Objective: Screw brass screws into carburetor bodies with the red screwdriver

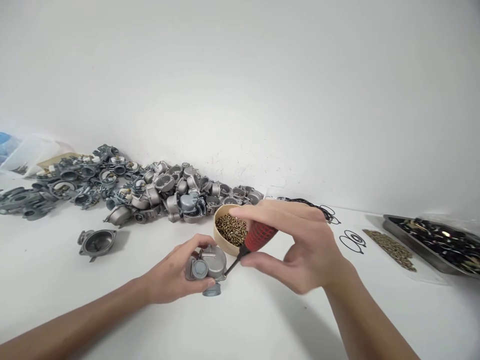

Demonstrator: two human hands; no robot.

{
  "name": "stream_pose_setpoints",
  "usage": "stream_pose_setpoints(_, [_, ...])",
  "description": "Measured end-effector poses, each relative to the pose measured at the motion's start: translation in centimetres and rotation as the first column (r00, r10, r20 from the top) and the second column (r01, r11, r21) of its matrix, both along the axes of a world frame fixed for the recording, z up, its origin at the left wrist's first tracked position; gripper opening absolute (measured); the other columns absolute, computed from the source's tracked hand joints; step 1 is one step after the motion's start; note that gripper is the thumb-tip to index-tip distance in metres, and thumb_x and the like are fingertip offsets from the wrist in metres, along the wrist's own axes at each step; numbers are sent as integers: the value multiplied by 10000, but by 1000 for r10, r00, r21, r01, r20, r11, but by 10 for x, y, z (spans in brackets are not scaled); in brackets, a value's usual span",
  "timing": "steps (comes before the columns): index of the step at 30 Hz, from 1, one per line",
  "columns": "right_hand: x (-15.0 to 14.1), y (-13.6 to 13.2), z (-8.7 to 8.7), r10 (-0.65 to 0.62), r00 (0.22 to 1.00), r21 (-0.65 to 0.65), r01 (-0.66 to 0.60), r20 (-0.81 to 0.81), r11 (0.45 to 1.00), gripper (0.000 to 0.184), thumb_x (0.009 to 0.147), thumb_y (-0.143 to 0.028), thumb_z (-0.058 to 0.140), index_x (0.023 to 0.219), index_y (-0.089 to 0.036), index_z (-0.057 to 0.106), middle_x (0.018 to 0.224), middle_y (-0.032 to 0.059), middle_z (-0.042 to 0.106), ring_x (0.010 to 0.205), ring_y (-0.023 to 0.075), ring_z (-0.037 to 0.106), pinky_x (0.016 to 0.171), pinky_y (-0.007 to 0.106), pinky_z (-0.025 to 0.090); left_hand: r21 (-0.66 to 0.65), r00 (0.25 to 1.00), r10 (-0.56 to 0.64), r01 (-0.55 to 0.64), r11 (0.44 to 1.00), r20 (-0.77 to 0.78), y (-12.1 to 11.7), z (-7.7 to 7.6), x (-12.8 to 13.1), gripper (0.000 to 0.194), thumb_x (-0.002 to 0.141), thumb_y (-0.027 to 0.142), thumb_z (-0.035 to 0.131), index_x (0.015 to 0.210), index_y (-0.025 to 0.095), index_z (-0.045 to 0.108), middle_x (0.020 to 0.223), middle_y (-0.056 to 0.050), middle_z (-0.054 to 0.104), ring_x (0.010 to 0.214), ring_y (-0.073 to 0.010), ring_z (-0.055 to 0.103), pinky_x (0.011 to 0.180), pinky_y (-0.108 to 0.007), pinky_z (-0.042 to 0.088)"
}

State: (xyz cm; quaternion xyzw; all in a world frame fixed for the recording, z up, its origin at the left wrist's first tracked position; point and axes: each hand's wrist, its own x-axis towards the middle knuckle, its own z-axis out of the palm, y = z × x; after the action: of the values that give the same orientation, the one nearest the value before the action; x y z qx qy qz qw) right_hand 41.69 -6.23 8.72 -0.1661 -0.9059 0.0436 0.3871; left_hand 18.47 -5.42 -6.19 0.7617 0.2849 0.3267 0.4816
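My left hand [174,275] is closed around a small grey metal carburetor body [208,267] resting on the white table. My right hand [300,247] grips a screwdriver with a red ribbed handle [258,235]; its dark shaft slants down-left and the tip meets the right side of the carburetor. Just behind the two hands stands a round tan bowl [219,235] filled with small brass screws.
A long heap of grey carburetor parts [142,187] lies along the back wall, with one loose float bowl [96,243] in front. Black rubber rings [352,241], a strip of brass pieces [390,248] and a metal tray [416,242] of dark parts sit right.
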Motion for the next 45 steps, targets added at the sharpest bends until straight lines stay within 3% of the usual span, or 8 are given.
stream_pose_setpoints(4, [3,-2,1,54,996,-150,-43,70,988,540,972,-120,558,1507,-183,516,1072,80,766,915,174,733,781,324,632,-14,1000,-16,17,1000,18,1,-2,0,506,889,212,744,1313,263,473,1146,-44,670,908,-204,659,790,-347,540])
stream_pose_setpoints(10, [1,2,-6,-115,993,107,113,17,988,504,920,-287,784,1396,-242,625,757,-22,701,637,123,618,601,247,567,-8,1000,-3,3,1000,-10,0,-3,-2,505,902,246,740,1334,258,479,1214,-72,665,986,-234,648,848,-387,533])
stream_pose_setpoints(14, [-2,3,-4,83,996,-106,-81,14,991,525,986,-146,566,1509,-175,525,971,70,766,908,191,730,845,379,637,16,999,0,1,1000,-49,0,-2,-4,528,907,258,741,1366,271,479,1268,-83,658,1066,-266,648,882,-410,533])
stream_pose_setpoints(20, [-5,6,-3,41,997,-10,-42,-64,999,445,863,-314,854,1276,-249,703,739,-7,721,634,133,625,580,270,541,67,997,29,-24,997,-76,0,-4,-5,543,904,285,746,1382,279,489,1316,-88,643,1136,-288,631,978,-452,503])
stream_pose_setpoints(26, [-1,-4,5,112,993,-173,-104,37,979,481,966,-102,583,1441,-183,586,1062,90,758,905,188,725,826,377,631,65,998,14,-10,998,-64,0,-5,-5,542,917,280,730,1398,281,479,1324,-92,648,1158,-294,631,981,-457,504])
stream_pose_setpoints(31, [1,-1,2,34,999,-52,-34,-7,998,370,928,-224,773,1286,-269,691,786,-13,702,695,119,632,598,241,551,82,997,32,-26,996,-76,0,-7,-5,537,916,282,737,1392,286,488,1334,-89,642,1146,-288,631,1003,-463,501])
stream_pose_setpoints(37, [0,-5,3,109,990,-175,-93,85,980,444,989,-112,513,1421,-188,581,1029,74,765,818,151,703,718,313,608,66,998,13,-8,998,-65,-1,-6,-5,549,925,264,730,1413,283,478,1336,-95,646,1173,-298,622,1001,-469,506])
stream_pose_setpoints(45, [2,-5,6,115,992,-143,-106,59,984,379,1004,-250,639,1375,-172,635,863,40,738,747,142,670,640,273,570,58,997,14,-9,998,-78,-1,-5,-5,556,922,245,736,1404,306,464,1354,-77,627,1200,-298,600,1027,-484,477])
